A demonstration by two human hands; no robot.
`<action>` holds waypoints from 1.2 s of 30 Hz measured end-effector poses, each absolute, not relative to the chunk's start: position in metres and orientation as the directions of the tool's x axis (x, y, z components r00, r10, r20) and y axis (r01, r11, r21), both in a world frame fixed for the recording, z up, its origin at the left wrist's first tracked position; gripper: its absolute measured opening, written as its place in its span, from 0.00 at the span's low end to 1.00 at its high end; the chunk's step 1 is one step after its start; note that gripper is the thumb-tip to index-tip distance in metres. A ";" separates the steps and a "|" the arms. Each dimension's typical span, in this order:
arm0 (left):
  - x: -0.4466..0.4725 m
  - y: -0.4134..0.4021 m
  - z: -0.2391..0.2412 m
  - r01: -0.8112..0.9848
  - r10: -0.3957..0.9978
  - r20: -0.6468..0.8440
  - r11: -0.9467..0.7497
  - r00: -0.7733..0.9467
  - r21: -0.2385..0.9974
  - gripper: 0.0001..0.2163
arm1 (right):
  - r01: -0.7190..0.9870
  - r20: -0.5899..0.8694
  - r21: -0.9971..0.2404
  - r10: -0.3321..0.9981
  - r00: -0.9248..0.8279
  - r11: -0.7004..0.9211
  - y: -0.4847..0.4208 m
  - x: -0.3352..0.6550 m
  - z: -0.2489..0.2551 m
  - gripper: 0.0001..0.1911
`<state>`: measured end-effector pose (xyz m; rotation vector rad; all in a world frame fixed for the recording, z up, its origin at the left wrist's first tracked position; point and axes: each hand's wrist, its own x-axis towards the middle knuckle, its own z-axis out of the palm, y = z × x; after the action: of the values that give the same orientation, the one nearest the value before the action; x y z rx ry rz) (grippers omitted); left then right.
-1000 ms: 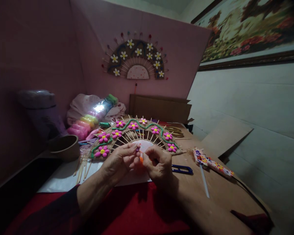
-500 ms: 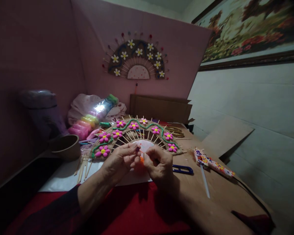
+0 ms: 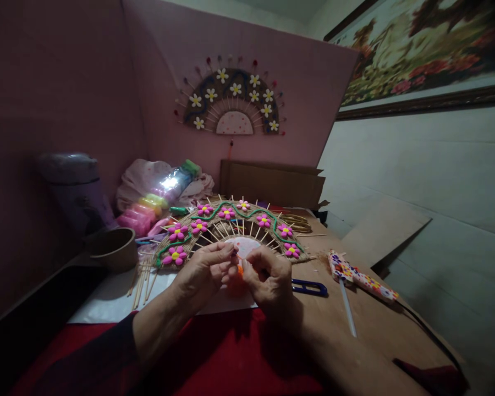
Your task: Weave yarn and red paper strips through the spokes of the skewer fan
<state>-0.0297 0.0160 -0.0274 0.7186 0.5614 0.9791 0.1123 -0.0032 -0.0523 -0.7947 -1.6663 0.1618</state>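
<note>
My left hand (image 3: pixel 208 267) pinches a small dark purple lump (image 3: pixel 234 252) between thumb and fingertips. Close beside it, my right hand (image 3: pixel 270 278) has thumb and forefinger pressed together on a thin orange strand, which runs toward the purple lump. Below the fingertips lies some bright orange material (image 3: pixel 240 275), partly covered and blurred. Just behind both hands rests a fan-shaped craft piece (image 3: pixel 214 219) of brown cord and thin sticks, with pink clay flowers and a wavy green line. Its pale half-round base (image 3: pixel 243 243) is partly hidden by my fingers.
Loose sticks (image 3: pixel 140 283) and a brown bowl (image 3: pixel 115 250) are on the left, near a bag of coloured clay (image 3: pixel 157 198). To the right lie a blue cutter (image 3: pixel 309 287) and a flower-patterned glue gun (image 3: pixel 361 275) with a cord. A finished fan (image 3: pixel 231 82) hangs behind.
The whole view has shifted very slightly. Both hands keep their pinch in nearly the same place, with only a tiny movement of the fingers.
</note>
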 end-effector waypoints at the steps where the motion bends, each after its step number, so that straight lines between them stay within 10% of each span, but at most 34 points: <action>1: -0.029 0.015 -0.025 -0.538 0.889 -0.107 0.361 0.446 0.762 0.06 | 0.401 0.815 -0.518 0.578 -0.039 0.756 -0.003 0.112 -0.053 0.08; 36: -0.026 0.012 -0.023 -0.485 0.888 -0.090 0.328 0.451 0.811 0.10 | 0.418 0.821 -0.504 0.570 -0.042 0.756 -0.002 0.111 -0.054 0.08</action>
<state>-0.0265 0.0121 -0.0227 0.8009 0.5931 0.9707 0.1111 -0.0017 -0.0539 -0.7962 -1.6668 0.1463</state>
